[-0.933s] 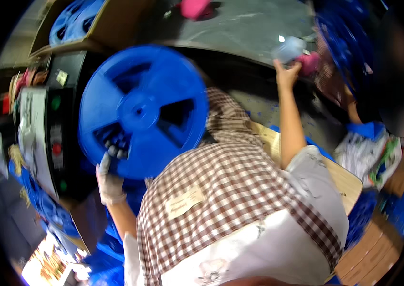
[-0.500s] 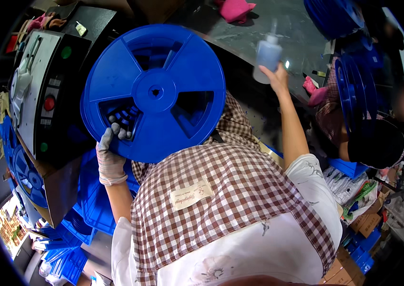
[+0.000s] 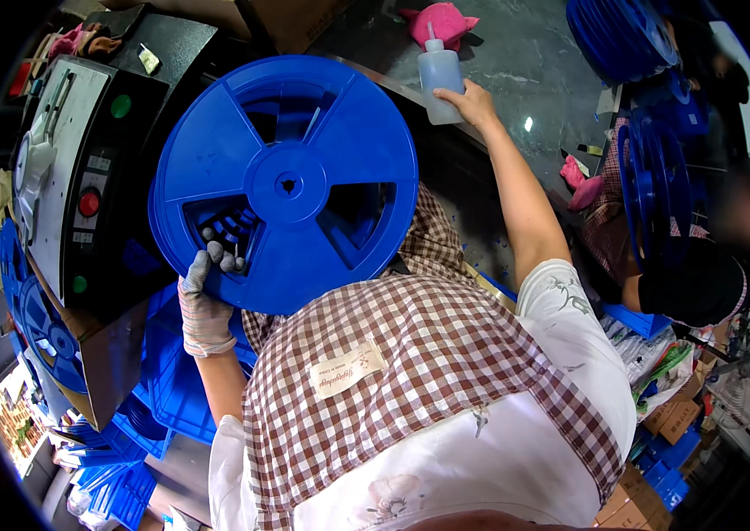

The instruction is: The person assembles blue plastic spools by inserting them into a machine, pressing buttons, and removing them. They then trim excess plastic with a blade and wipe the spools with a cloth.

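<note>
Above the lap, the gloved left hand (image 3: 205, 301) gripped a large blue plastic reel (image 3: 284, 181) through its spoke opening for a steady hold, while the bare right hand (image 3: 472, 102) clasped a white squeeze bottle (image 3: 439, 78) standing on the far grey tabletop (image 3: 525, 53).

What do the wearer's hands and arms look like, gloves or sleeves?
Left hand wears a pale grey knit glove ending at the wrist, forearm bare above it. Right hand is ungloved, the arm bare up to a short white sleeve with a faint printed pattern.
</note>
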Demonstrator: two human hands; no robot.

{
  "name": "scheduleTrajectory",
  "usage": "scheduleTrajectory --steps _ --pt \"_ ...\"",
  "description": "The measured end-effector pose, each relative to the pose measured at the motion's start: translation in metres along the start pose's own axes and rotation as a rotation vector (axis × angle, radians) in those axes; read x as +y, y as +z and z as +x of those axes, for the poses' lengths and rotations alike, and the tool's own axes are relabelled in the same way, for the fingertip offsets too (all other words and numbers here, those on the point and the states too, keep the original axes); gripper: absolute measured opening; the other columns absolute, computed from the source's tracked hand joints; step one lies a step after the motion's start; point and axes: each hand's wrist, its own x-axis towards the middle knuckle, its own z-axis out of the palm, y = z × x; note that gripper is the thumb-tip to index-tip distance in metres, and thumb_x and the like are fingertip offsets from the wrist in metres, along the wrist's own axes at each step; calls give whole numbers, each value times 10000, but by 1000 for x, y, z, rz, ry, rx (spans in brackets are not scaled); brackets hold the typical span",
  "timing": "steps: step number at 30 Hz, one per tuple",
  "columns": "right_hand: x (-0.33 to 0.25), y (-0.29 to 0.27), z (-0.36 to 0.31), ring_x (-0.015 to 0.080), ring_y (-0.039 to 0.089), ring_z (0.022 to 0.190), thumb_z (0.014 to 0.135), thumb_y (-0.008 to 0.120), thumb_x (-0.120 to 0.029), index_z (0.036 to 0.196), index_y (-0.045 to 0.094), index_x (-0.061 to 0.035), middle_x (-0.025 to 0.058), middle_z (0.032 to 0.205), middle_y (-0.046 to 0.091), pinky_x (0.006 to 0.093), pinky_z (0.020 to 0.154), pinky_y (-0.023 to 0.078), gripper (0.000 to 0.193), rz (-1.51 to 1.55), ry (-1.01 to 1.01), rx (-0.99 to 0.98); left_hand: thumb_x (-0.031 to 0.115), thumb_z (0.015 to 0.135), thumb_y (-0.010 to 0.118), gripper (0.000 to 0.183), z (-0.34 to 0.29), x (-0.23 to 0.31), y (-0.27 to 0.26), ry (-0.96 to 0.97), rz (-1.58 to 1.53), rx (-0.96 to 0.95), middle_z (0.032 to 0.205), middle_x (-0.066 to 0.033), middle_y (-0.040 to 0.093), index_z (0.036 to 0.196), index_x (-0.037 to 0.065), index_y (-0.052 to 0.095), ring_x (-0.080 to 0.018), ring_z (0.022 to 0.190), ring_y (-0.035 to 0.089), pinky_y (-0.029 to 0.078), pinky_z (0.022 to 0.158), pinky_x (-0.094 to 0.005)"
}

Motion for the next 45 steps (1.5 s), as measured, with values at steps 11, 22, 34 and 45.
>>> scheduleTrajectory --steps 11,22,34,45 --pt "8 -14 -25 320 645 965 670 655 -622 1083 648 -27 202 1015 672 389 842 483 724 20 15 0 158 846 676 325 7 1 4 -3 35 26 918 -37 630 1103 -15 578 -158 757 602 501 794 -364" --pt "-8 4 4 337 631 1000 627 657 -666 1110 642 -44 193 1035 669 413 857 480 788 8 -11 -29 151 857 666 374 8 2 5 -29 -1 -32 919 -31 623 1171 -4 536 -156 776 601 487 815 -357" --pt "34 -35 2 238 637 935 684 766 -484 1111 613 28 168 1026 662 347 831 478 684 197 71 419 141 840 656 386 3 11 6 -84 52 104 986 -79 667 1182 -5 551 -217 878 651 510 850 -380" --pt "149 -17 -4 260 607 1043 731 793 -276 1232 519 35 159 1159 626 350 901 451 650 419 114 590 194 841 680 461 15 9 -8 -29 11 89 972 -98 667 1211 -29 520 -223 883 661 516 851 -383"
